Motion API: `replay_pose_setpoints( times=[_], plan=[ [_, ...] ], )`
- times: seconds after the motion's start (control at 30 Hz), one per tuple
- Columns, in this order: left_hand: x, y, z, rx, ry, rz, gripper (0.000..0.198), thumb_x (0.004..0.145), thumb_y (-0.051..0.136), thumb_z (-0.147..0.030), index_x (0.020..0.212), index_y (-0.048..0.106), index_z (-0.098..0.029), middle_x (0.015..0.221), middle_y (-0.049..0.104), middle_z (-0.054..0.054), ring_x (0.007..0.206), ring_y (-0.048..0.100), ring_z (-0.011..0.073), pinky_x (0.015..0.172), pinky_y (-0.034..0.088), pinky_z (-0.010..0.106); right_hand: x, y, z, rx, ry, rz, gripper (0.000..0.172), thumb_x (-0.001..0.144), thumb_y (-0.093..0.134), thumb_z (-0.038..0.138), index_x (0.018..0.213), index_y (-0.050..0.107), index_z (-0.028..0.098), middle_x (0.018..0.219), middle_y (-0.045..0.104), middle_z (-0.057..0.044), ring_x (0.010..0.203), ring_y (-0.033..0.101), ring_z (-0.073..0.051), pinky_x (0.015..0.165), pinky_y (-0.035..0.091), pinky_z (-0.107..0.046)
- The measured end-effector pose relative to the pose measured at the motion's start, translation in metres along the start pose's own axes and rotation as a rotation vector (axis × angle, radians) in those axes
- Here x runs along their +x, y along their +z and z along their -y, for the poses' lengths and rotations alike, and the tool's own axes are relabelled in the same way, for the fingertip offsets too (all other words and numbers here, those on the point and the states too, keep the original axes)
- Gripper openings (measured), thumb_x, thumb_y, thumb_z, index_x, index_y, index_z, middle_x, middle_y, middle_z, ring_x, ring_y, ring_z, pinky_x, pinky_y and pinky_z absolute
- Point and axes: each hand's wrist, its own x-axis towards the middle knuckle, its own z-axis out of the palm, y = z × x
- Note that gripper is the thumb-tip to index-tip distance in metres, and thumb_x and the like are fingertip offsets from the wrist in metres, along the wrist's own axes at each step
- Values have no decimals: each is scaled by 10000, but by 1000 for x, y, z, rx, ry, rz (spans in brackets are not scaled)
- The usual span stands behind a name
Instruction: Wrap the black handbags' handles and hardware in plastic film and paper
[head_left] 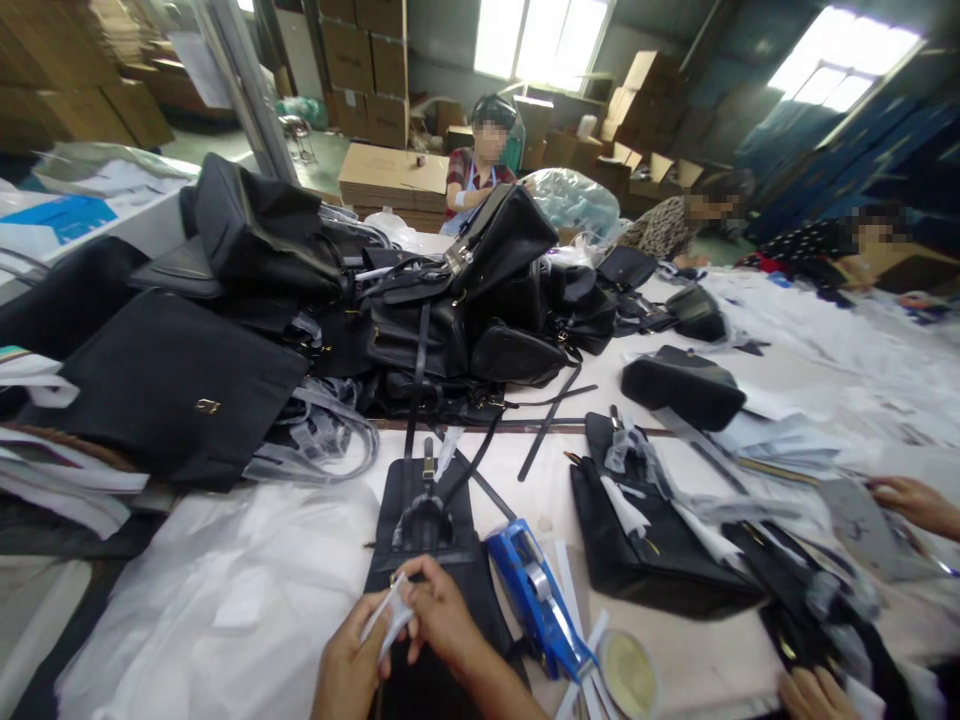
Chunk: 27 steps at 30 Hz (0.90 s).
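Observation:
A black leather bag (450, 660) lies in front of me, with a buckled strap and clear plastic wrap at its top. Above it, my left hand (351, 650) and my right hand (444, 612) meet, both closed on a small folded piece of white wrapping paper (388, 622). A bit of gold metal shows by the fingertips; whether the paper goes around it I cannot tell. Just right of my right hand is a blue tape dispenser (534, 590) holding a roll of clear tape. White paper strips (574, 590) and a round tape roll (628, 672) lie beside it.
Black bags (420, 335) are heaped across the table's far side. White sheets (225, 600) lie at left. To the right stand a black bag (652, 550) and a co-worker's hands (919, 503). Further people sit beyond, near cardboard boxes (367, 75).

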Motion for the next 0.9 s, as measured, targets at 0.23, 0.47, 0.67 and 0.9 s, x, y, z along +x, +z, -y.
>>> replay_pose_setpoints(
  times=[0.23, 0.47, 0.67, 0.9],
  plan=[
    [-3, 4, 26, 603, 570, -108, 369, 876, 375, -154, 1173, 583, -221, 877, 688, 52, 652, 661, 161, 554, 500, 209, -7, 7, 3, 177, 65, -110, 393, 730, 577, 533, 882, 553, 172, 394, 400, 113, 285, 309, -35, 271, 331, -137],
    [-7, 9, 47, 953, 765, -67, 713, 782, 353, 46, 1436, 275, -227, 1016, 647, 87, 728, 676, 165, 576, 544, 215, -17, 0, -12, 227, 97, -128, 555, 731, 511, 707, 912, 524, 182, 475, 446, 85, 352, 388, -54, 342, 435, -188],
    [-11, 6, 49, 756, 746, 56, 642, 835, 393, -50, 1440, 287, -235, 1315, 553, 138, 1163, 562, 258, 900, 528, 362, -25, -12, -13, 25, -52, -69, 461, 762, 580, 605, 928, 528, 178, 556, 460, 78, 427, 427, -63, 406, 431, -184],
    [1, -10, 13, 40, -4, 292, 523, 837, 501, -517, 1226, 588, -178, 1133, 691, 84, 1027, 635, 275, 869, 517, 376, -45, -13, 9, -378, -240, -18, 249, 940, 385, 383, 1094, 497, 223, 718, 560, 30, 556, 563, -101, 519, 451, -205]
  ],
)
